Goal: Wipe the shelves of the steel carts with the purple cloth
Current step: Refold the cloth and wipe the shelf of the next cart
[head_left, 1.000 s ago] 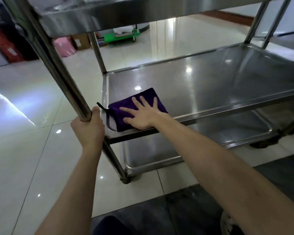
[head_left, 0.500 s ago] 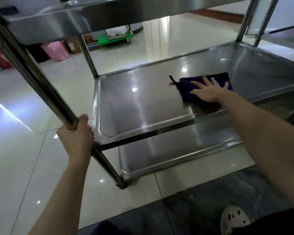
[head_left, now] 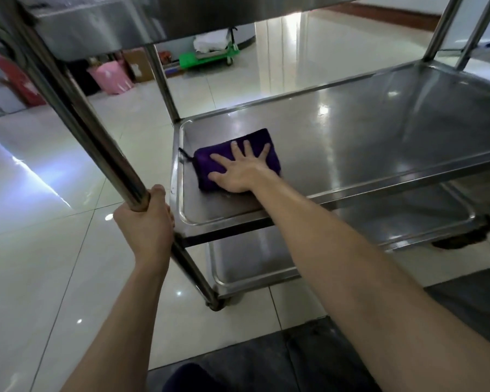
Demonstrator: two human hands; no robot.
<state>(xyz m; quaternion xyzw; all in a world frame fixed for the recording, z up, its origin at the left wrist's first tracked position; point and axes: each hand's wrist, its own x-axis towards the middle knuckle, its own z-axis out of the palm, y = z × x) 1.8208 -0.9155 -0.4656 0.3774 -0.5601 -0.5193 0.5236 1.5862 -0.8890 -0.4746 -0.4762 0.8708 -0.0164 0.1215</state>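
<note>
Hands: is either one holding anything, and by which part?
The left hand grips the cart's near corner post. The right hand holds nothing; it presses flat on the purple cloth.

Near the centre of the frame the right hand lies flat with fingers spread on the folded purple cloth, pressing it onto the middle shelf of the steel cart, close to that shelf's left end. At lower left the left hand grips the cart's front post. A lower shelf shows beneath, and in the upper left background stand a pink bin and a green trolley on the glossy tiled floor.
</note>
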